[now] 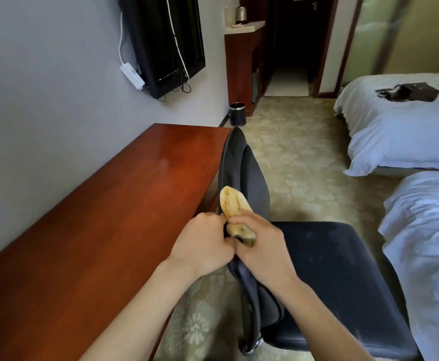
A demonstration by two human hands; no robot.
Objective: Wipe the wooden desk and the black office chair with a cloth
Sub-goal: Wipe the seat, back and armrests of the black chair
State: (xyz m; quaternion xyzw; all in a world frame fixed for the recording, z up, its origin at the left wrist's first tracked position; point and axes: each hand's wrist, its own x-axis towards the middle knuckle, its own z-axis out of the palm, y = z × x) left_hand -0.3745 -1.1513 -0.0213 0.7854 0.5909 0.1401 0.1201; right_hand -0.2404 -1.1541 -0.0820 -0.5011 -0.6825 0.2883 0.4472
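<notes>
A folded yellow cloth [230, 205] sits on the top edge of the black office chair's backrest [244, 168]. My right hand [261, 246] grips the cloth and holds it against the backrest. My left hand [202, 243] has its fingers curled round the backrest's edge right beside the cloth. The chair's dark seat [335, 269] lies to the right of my hands. The long reddish wooden desk [103, 217] runs along the wall on the left, its surface shiny and bare.
A wall-mounted TV [171, 45] with cables hangs above the desk. A black bin [237, 114] stands on the carpet past the desk's far end. Two white beds [405, 131] fill the right side. A wooden cabinet [241, 63] holds a kettle.
</notes>
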